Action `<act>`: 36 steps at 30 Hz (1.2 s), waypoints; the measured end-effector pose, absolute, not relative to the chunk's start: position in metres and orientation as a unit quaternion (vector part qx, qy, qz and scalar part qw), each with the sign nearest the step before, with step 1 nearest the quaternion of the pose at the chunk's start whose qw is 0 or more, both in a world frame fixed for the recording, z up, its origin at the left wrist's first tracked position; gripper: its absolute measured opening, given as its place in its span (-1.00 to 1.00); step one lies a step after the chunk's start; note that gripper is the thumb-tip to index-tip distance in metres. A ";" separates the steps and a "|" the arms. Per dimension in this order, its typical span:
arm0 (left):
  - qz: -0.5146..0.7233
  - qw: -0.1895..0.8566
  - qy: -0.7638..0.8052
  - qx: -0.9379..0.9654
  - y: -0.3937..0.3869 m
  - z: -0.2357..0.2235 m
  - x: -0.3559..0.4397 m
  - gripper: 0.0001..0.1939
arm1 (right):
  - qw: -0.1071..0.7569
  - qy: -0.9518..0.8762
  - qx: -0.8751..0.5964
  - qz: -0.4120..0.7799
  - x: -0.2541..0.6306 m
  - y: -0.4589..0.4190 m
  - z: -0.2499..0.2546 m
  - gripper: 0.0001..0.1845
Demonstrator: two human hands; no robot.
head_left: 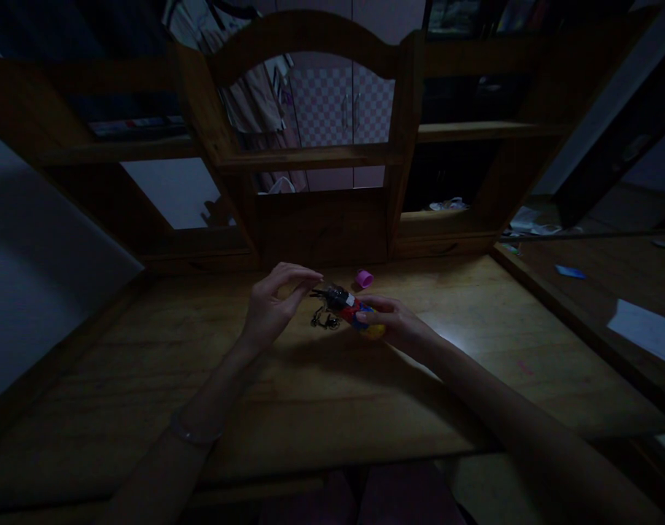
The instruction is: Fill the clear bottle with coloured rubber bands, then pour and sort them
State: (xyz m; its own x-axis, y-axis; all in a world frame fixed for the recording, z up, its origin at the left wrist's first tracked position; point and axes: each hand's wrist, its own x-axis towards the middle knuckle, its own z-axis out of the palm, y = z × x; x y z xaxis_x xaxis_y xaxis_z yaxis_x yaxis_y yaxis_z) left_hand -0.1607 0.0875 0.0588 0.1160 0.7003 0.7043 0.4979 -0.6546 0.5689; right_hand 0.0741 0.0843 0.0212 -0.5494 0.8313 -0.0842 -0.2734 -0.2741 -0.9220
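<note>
My right hand is wrapped round a small clear bottle-like container with red, blue, yellow and black contents or markings. It lies tilted over the desk, its dark end pointing up and left. At that end my left hand has thumb and fingers brought together in a pinch, close to thin black bits sticking out. What the fingertips grip, if anything, is too small to name. Below the container's dark end, a small black wiry piece rests on the desk. A pink cap sits just behind the container.
The wooden desk has a shelf unit along its back. To the right, beyond a raised wooden edge, another surface holds a white paper and a small blue packet. The room is dim.
</note>
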 end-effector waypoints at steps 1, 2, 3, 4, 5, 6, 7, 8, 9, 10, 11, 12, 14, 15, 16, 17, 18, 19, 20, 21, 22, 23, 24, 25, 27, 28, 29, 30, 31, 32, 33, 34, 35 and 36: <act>0.535 0.104 0.411 0.731 0.087 0.060 -0.161 -0.94 | 0.366 -0.469 -0.293 0.748 0.074 0.084 0.022 -0.57; 0.544 0.111 0.418 0.719 0.087 0.061 -0.160 -0.93 | 0.362 -0.465 -0.291 0.754 0.074 0.084 0.022 -0.56; 0.553 0.118 0.425 0.707 0.086 0.061 -0.160 -0.92 | 0.360 -0.460 -0.288 0.759 0.074 0.084 0.022 -0.55; 0.560 0.126 0.430 0.697 0.087 0.061 -0.160 -0.90 | 0.360 -0.455 -0.285 0.763 0.074 0.084 0.023 -0.55; 0.564 0.140 0.429 0.691 0.087 0.061 -0.160 -0.87 | 0.361 -0.451 -0.281 0.767 0.075 0.085 0.023 -0.56; 0.562 0.160 0.426 0.690 0.087 0.061 -0.160 -0.84 | 0.363 -0.445 -0.277 0.770 0.075 0.085 0.023 -0.57; 0.557 0.182 0.420 0.693 0.088 0.060 -0.160 -0.81 | 0.365 -0.439 -0.274 0.774 0.075 0.085 0.023 -0.59; 0.549 0.204 0.413 0.698 0.088 0.060 -0.159 -0.79 | 0.366 -0.433 -0.272 0.777 0.075 0.086 0.023 -0.59; 0.540 0.220 0.407 0.703 0.089 0.059 -0.159 -0.77 | 0.368 -0.429 -0.271 0.779 0.076 0.086 0.023 -0.60; 0.533 0.229 0.404 0.708 0.089 0.058 -0.159 -0.76 | 0.369 -0.426 -0.270 0.780 0.076 0.086 0.023 -0.60; 0.529 0.230 0.402 0.711 0.089 0.057 -0.158 -0.76 | 0.370 -0.426 -0.271 0.780 0.076 0.086 0.023 -0.61; 0.530 0.225 0.402 0.712 0.090 0.056 -0.158 -0.78 | 0.371 -0.427 -0.274 0.778 0.076 0.086 0.024 -0.61; 0.544 0.209 0.401 0.707 0.090 0.055 -0.157 -0.83 | 0.371 -0.433 -0.280 0.772 0.076 0.085 0.024 -0.62; 0.553 0.202 0.401 0.702 0.090 0.055 -0.157 -0.86 | 0.372 -0.438 -0.284 0.768 0.076 0.085 0.024 -0.62; 0.561 0.197 0.400 0.697 0.090 0.056 -0.157 -0.87 | 0.374 -0.444 -0.287 0.762 0.076 0.085 0.024 -0.62; 0.566 0.193 0.400 0.695 0.090 0.056 -0.157 -0.88 | 0.376 -0.450 -0.290 0.757 0.076 0.084 0.024 -0.62; 0.569 0.189 0.399 0.694 0.089 0.056 -0.157 -0.89 | 0.378 -0.454 -0.292 0.752 0.076 0.084 0.024 -0.61; 0.570 0.185 0.398 0.694 0.088 0.057 -0.157 -0.90 | 0.379 -0.457 -0.294 0.749 0.076 0.084 0.024 -0.60; 0.571 0.180 0.396 0.696 0.087 0.057 -0.157 -0.91 | 0.378 -0.458 -0.297 0.747 0.076 0.084 0.023 -0.58; 0.572 0.174 0.394 0.698 0.086 0.057 -0.156 -0.92 | 0.378 -0.460 -0.300 0.746 0.075 0.084 0.023 -0.57; 0.571 0.167 0.393 0.701 0.085 0.056 -0.156 -0.93 | 0.377 -0.461 -0.304 0.744 0.075 0.085 0.023 -0.57; 0.570 0.160 0.394 0.703 0.084 0.055 -0.155 -0.93 | 0.377 -0.464 -0.307 0.741 0.075 0.085 0.022 -0.56; 0.569 0.152 0.396 0.705 0.084 0.054 -0.154 -0.92 | 0.379 -0.469 -0.309 0.736 0.074 0.085 0.022 -0.56; 0.566 0.143 0.401 0.706 0.083 0.052 -0.153 -0.92 | 0.382 -0.474 -0.309 0.731 0.074 0.085 0.021 -0.57; 0.559 0.121 0.416 0.707 0.082 0.049 -0.152 -0.91 | 0.388 -0.480 -0.307 0.724 0.073 0.085 0.021 -0.56; 0.555 0.110 0.426 0.706 0.081 0.048 -0.151 -0.90 | 0.391 -0.478 -0.308 0.724 0.072 0.085 0.022 -0.55; 0.551 0.103 0.432 0.706 0.081 0.048 -0.150 -0.89 | 0.393 -0.475 -0.310 0.724 0.072 0.084 0.022 -0.54; 0.547 0.106 0.434 0.708 0.080 0.047 -0.150 -0.88 | 0.394 -0.471 -0.314 0.724 0.072 0.084 0.024 -0.53; 0.541 0.120 0.432 0.712 0.080 0.047 -0.150 -0.85 | 0.394 -0.468 -0.318 0.725 0.073 0.083 0.025 -0.52; 0.536 0.143 0.424 0.716 0.079 0.047 -0.149 -0.80 | 0.393 -0.467 -0.319 0.725 0.073 0.082 0.026 -0.53; 0.534 0.172 0.413 0.718 0.079 0.047 -0.149 -0.74 | 0.394 -0.467 -0.320 0.724 0.074 0.082 0.027 -0.54; 0.534 0.202 0.400 0.717 0.078 0.047 -0.149 -0.68 | 0.395 -0.466 -0.320 0.725 0.074 0.082 0.027 -0.56; 0.539 0.230 0.389 0.711 0.078 0.047 -0.148 -0.63 | 0.397 -0.462 -0.319 0.726 0.075 0.083 0.027 -0.57; 0.547 0.254 0.379 0.702 0.078 0.046 -0.147 -0.60 | 0.400 -0.458 -0.318 0.728 0.075 0.083 0.027 -0.57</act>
State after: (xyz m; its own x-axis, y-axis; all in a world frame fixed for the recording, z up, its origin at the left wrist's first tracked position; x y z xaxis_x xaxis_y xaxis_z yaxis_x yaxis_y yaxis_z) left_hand -0.1470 0.0775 0.0456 0.1139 0.8098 0.5755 0.2550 -0.5837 0.7709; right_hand 0.0750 0.0831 0.0268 -0.4785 0.8728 -0.0960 -0.2912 -0.2609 -0.9204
